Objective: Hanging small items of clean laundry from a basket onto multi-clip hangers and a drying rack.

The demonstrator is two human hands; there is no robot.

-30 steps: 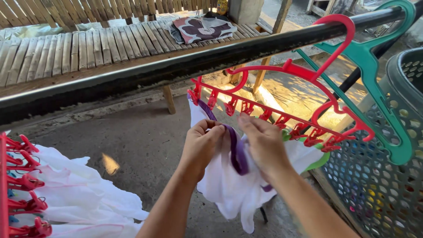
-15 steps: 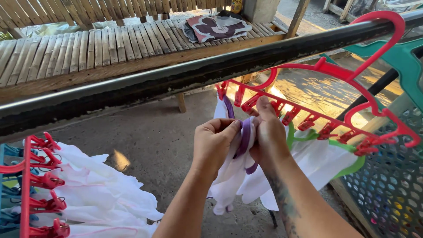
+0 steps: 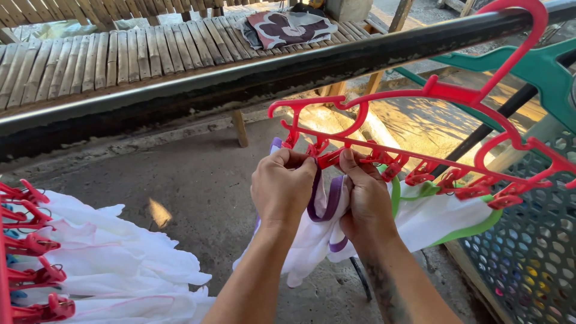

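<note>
Where the red clip hanger (image 3: 420, 138) hangs by its hook from the dark metal rail (image 3: 252, 78), both hands are raised to its row of pegs, each closed in a pinch on the white cloth with purple trim (image 3: 327, 204). The left hand (image 3: 282, 186) is curled over the upper edge just under a peg; the right hand (image 3: 366, 201) grips the purple border beside it, thumb up against a red clip (image 3: 329, 158) — whether that clip is already biting the cloth cannot be told. Judged by its folds and limp drape, the piece is light, thin and soft, with no stiffness of its own, so it is best taken along the bound purple edge — the firmest part. A second white cloth with green trim (image 3: 444, 216) hangs from pegs to the right, near a perforated laundry basket (image 3: 534, 252); more white cloths (image 3: 114, 264) hang from another red clip rack (image 3: 24, 252) at lower left.
</note>
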